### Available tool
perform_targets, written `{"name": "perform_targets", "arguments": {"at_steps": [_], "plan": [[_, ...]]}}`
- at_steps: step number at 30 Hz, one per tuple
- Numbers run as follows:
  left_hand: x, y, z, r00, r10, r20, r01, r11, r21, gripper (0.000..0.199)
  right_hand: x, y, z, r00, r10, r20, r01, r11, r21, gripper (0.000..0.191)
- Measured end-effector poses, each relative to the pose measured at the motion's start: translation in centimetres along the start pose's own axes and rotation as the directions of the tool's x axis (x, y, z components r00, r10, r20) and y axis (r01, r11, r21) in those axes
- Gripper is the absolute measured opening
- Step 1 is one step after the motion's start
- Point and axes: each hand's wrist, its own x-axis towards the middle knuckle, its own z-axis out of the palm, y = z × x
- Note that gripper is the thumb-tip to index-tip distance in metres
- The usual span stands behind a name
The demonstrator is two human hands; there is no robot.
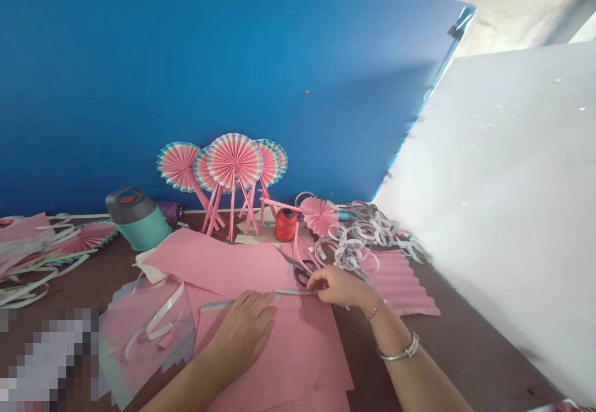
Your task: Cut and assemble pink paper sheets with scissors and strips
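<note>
A large pink paper sheet (298, 344) lies on the table before me. A narrow, pale multicoloured strip (293, 292) runs across its upper edge. My left hand (246, 322) rests flat over the strip, fingers stretched out, pressing it to the paper. The fingers of my right hand (333, 285) are pinched at the strip's right end. Just beyond that hand lie dark-handled scissors (303, 270), blades pointing up and left. Another pink sheet (209, 263) lies behind, overlapping the first.
Several pink folded paper fans (235, 161) stand against the blue panel (186, 46). A teal lidded container (142, 223) and a red thread spool (285, 224) stand at the back. Curled white strips (354, 241) and a pleated pink sheet (395, 282) lie right, by the white wall (512, 182).
</note>
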Motion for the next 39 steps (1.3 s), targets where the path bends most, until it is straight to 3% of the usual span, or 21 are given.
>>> {"name": "perform_targets", "arguments": {"at_steps": [5, 9, 13, 16, 24, 30, 39], "plan": [[0.0, 0.0, 0.1, 1.000, -0.006, 0.011, 0.006, 1.000, 0.022, 0.023, -0.4, -0.6, 0.1, 0.995, -0.064, -0.079, 0.055, 0.993, -0.104, 0.019], [0.1, 0.1, 0.1, 0.999, -0.011, 0.031, 0.010, 1.000, 0.027, 0.022, -0.1, -0.6, 0.8, 0.989, -0.095, -0.111, 0.082, 0.990, -0.118, 0.023], [0.2, 0.2, -0.2, 0.998, -0.016, 0.065, 0.014, 0.999, 0.030, 0.022, 0.3, -0.6, 1.7, 0.976, -0.096, -0.193, 0.057, 0.979, -0.198, 0.010], [0.2, 0.3, -0.3, 0.998, -0.027, 0.055, 0.026, 0.999, 0.025, 0.022, 0.5, -0.6, 1.9, 0.968, -0.103, -0.227, 0.039, 0.963, -0.267, 0.011], [0.1, 0.2, 0.0, 0.994, -0.031, 0.103, 0.030, 0.999, 0.010, 0.023, 0.3, -0.6, 0.9, 0.978, -0.145, -0.148, 0.136, 0.988, -0.069, 0.018], [0.2, 0.2, -0.1, 0.996, -0.032, 0.085, 0.032, 0.999, -0.005, 0.025, 0.0, -1.3, 1.1, 0.988, -0.124, -0.092, 0.108, 0.981, -0.161, 0.020], [0.2, 0.2, -0.2, 0.996, -0.040, 0.083, 0.042, 0.999, -0.022, 0.028, 0.1, -0.9, 1.3, 0.976, -0.216, -0.034, 0.203, 0.955, -0.217, 0.022]]}}
